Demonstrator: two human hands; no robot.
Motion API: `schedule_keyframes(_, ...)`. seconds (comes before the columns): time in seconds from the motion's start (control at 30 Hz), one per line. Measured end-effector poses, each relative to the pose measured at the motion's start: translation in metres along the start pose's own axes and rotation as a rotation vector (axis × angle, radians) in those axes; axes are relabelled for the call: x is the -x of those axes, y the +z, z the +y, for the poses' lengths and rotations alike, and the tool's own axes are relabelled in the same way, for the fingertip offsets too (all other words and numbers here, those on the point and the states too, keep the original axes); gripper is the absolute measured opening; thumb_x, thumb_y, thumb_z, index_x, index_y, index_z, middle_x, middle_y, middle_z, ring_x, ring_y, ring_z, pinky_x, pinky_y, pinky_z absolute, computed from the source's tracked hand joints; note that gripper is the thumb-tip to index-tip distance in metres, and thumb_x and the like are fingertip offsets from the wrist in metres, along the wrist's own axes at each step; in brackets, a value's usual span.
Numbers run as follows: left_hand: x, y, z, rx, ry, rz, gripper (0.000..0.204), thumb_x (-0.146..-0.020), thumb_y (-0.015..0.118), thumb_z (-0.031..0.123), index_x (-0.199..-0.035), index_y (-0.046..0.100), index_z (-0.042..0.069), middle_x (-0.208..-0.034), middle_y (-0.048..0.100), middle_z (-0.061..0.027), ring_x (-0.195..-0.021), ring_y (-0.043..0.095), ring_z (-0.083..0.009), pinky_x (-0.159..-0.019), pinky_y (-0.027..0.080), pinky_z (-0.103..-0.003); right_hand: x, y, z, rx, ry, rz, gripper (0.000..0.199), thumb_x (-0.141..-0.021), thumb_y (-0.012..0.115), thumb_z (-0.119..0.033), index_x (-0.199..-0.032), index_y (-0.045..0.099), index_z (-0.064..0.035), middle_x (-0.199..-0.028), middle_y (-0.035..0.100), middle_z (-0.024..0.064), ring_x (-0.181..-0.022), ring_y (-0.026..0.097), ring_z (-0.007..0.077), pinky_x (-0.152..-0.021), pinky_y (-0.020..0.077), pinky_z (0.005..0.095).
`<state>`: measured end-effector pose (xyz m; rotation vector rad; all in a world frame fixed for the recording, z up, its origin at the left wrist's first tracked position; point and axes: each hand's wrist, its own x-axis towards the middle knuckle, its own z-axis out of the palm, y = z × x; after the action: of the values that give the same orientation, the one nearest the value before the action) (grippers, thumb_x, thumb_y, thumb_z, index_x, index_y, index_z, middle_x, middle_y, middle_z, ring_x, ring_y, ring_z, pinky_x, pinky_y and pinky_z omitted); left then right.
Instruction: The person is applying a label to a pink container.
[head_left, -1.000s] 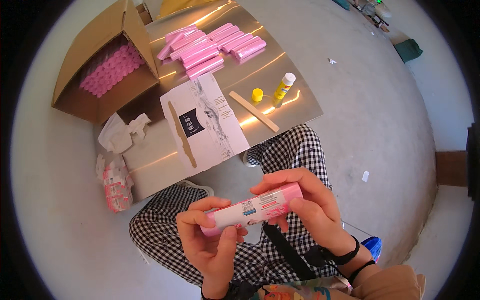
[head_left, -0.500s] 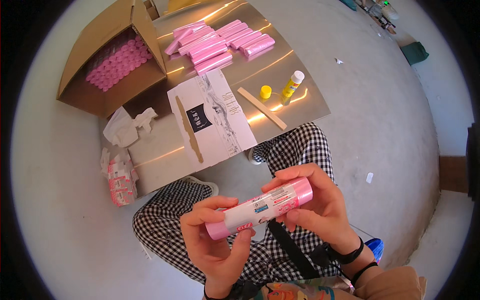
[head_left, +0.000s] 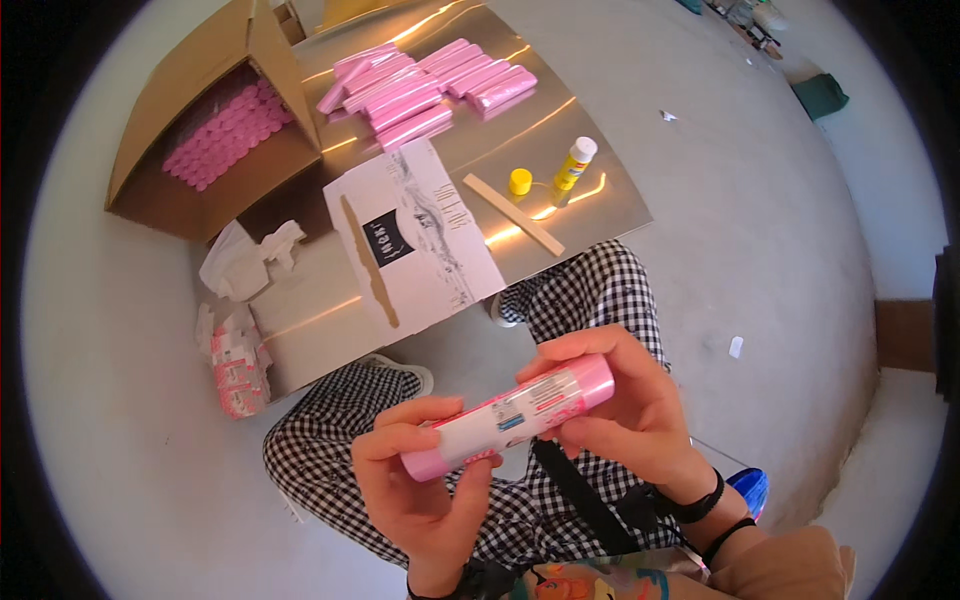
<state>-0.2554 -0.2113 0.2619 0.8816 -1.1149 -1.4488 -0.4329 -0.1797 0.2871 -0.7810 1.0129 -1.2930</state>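
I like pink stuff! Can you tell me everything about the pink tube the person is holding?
The pink tube is a smooth, glossy cylinder, plastic by the look of it, with a white printed label wrapped around its middle. It lies almost level, its right end tilted slightly up, above the checkered lap. The left hand grips its lower end, and the right hand cradles the upper end with its fingers.

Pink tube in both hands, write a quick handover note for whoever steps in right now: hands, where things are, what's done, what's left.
Left hand grips the lower end of the pink tube; right hand holds the upper end, label facing up.
Done, by the look of it: a row of pink tubes lies on the metal sheet.
Left: the cardboard box is full of pink tubes.
Nearby: glue bottle with its yellow cap off, a wooden stick, a white card.
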Motion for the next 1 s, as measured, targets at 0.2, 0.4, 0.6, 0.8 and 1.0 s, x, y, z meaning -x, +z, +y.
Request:
schedule_keyframes(0.2, 0.001, -0.002, -0.001, 0.093, -0.110, 0.026, 0.045, -0.070, 0.065, -0.013, -0.105, 0.042, 0.003, -0.112, 0.051, -0.0207, -0.092, 0.061, -0.0236, -0.069, 0.058, -0.030, 0.000, 0.000, 0.000, 0.058, -0.037, -0.040, 0.050, -0.081, 0.060, 0.010, -0.127, 0.045, -0.0023, -0.121, 0.051, 0.0103, -0.115, 0.052, 0.0170, -0.096, 0.0426, 0.0313)
schedule_keyframes(0.4, 0.005, -0.001, -0.006, -0.035, -0.100, 0.016, 0.048, -0.069, 0.071, -0.010, -0.111, 0.050, -0.001, -0.115, 0.054, -0.0218, -0.099, 0.060, -0.0244, -0.081, 0.056, -0.032, 0.001, -0.002, -0.006, 0.003, 0.009, -0.032, 0.051, -0.079, 0.062, 0.010, -0.126, 0.046, -0.0020, -0.122, 0.052, 0.0107, -0.113, 0.053, 0.0176, -0.093, 0.0466, 0.0305)
schedule_keyframes(0.6, 0.009, -0.004, -0.010, -0.023, -0.165, -0.018, 0.046, -0.069, 0.074, -0.008, -0.111, 0.054, -0.003, -0.109, 0.059, -0.0196, -0.101, 0.060, -0.0248, -0.087, 0.051, -0.034, 0.003, -0.012, -0.005, -0.009, 0.072, -0.015, 0.052, -0.079, 0.065, 0.009, -0.126, 0.046, -0.0024, -0.119, 0.056, 0.0132, -0.104, 0.058, 0.0161, -0.074, 0.0521, 0.0253)
schedule_keyframes(0.8, 0.012, -0.001, -0.014, -0.021, -0.142, -0.015, 0.043, -0.070, 0.073, -0.007, -0.109, 0.055, -0.004, -0.108, 0.059, -0.0184, -0.099, 0.062, -0.0245, -0.081, 0.053, -0.032, 0.001, -0.005, 0.001, -0.210, 0.115, 0.074, 0.057, -0.079, 0.068, 0.004, -0.129, 0.042, -0.0033, -0.116, 0.059, 0.0155, -0.091, 0.062, 0.0139, -0.062, 0.0517, 0.0218)
schedule_keyframes(1.0, 0.014, 0.011, -0.014, 0.007, -0.348, 0.064, 0.046, -0.079, 0.074, 0.032, -0.101, 0.055, -0.005, -0.079, 0.065, -0.0095, -0.060, 0.063, -0.0153, -0.052, 0.052, -0.025, 0.002, -0.010, 0.018, -0.091, 0.161, 0.067, 0.058, -0.077, 0.072, 0.000, -0.128, 0.043, -0.0023, -0.115, 0.060, 0.0172, -0.091, 0.063, 0.0147, -0.068, 0.0533, 0.0227)
